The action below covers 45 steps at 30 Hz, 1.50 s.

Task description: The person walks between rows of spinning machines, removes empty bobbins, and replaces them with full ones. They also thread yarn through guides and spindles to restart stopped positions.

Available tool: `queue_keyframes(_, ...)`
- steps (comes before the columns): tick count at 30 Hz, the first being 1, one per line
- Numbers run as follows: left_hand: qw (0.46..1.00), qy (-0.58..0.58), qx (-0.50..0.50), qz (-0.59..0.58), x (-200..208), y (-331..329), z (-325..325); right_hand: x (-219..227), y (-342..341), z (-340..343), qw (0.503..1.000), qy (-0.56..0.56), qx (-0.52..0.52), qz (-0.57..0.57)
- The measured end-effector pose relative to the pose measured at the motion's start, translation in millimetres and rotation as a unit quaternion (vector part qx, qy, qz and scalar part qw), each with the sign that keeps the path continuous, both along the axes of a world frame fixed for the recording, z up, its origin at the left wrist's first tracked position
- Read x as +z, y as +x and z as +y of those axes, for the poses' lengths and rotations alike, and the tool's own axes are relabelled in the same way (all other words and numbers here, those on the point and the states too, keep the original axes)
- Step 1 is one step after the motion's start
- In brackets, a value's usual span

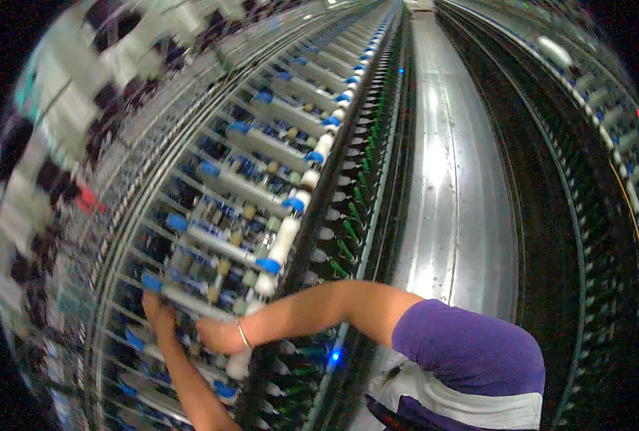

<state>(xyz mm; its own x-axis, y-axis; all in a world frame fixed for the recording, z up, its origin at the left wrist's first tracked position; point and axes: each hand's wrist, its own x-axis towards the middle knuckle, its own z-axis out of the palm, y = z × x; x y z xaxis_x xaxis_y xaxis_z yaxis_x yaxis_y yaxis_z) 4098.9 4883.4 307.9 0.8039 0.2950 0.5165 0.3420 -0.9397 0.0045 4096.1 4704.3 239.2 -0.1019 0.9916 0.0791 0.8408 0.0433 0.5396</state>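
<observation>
head view: a worker in a purple sleeve [470, 348] leaned into a long spinning frame [212, 179], both bare hands buried in the drafting section at its near end. the right hand [215, 336], a thin bangle [243, 334] at its wrist, crossed over from the person's right and closed on the frame just below a grey weighting arm [190, 303]; its fingers were turned away from the camera, so how tightly they gripped, and on what, could not be told. the left hand [158, 310] rose from below and reached the blue-capped end of the same arm, fingers hidden behind the metal, its hold equally unclear. the arm lay just above both hands, its long axis running from the left hand's blue cap across toward the white roller [285, 241] up and to the right of the right hand. the left hand sat nearer the cap, the right nearer the roller end. a polished aisle floor [449, 179] ran away well beyond the right elbow.
</observation>
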Motion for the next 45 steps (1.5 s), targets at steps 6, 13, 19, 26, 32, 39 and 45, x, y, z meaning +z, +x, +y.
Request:
queue_keyframes(6, 0.852, -0.462, -0.172, -0.179, 10.0, -3.7, -49.0, 1.2, -26.3, 30.6, 0.994, -0.08, -0.06, 0.036)
queue_keyframes(13, 0.865, -0.41, -0.098, -0.272, -5.5, 58.6, -184.5, -58.0, 13.0, -123.1, 0.93, 0.069, 0.124, 0.338)
queue_keyframes(19, 0.912, -0.277, -0.034, -0.301, -39.4, 137.5, -319.5, -167.5, 140.4, -448.6, 0.845, 0.03, -0.029, 0.533)
queue_keyframes(26, 0.923, -0.295, 0.003, -0.248, -73.5, 238.0, -507.9, -196.3, 307.9, -709.5, 0.733, -0.119, -0.283, 0.606)
queue_keyframes(32, 0.805, -0.445, -0.294, 0.259, -137.9, 419.6, -674.5, -173.7, 436.3, -781.4, 0.708, 0.101, -0.311, 0.626)
queue_keyframes(39, 0.863, -0.341, -0.281, 0.244, -193.1, 653.9, -786.9, -215.1, 584.2, -932.4, 0.639, 0.146, -0.415, 0.631)
queue_keyframes(45, 0.803, -0.238, -0.459, 0.297, -227.6, 874.6, -962.6, -239.9, 688.2, -1153.5, 0.457, 0.32, -0.627, 0.544)
